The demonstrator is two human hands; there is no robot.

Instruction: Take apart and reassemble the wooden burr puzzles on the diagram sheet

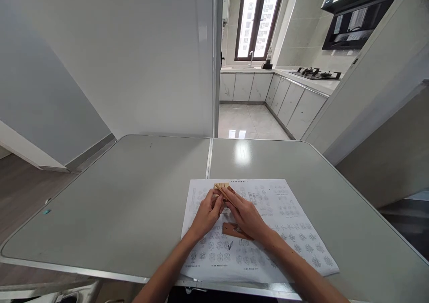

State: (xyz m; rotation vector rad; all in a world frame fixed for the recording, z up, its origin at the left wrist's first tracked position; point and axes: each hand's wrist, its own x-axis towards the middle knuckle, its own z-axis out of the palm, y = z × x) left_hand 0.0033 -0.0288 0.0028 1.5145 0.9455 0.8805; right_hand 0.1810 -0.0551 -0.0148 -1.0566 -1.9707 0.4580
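Note:
My left hand [207, 214] and my right hand [246, 215] meet over a printed sheet of diagrams [288, 222] on the grey table [134, 195]. Together they pinch a small bundle of light wooden pieces [222, 187], whose ends stick out beyond the fingertips. Both hands have their fingers closed around these pieces. A flat brown wooden piece [231, 229] lies on the sheet just under my right wrist, partly covered by it.
The table has a seam down its middle [209, 157] and a rounded metal edge. A white wall panel [134, 57] stands behind the table. Through the doorway at the back right is a kitchen with cabinets [248, 86], a stove [315, 74] and a window.

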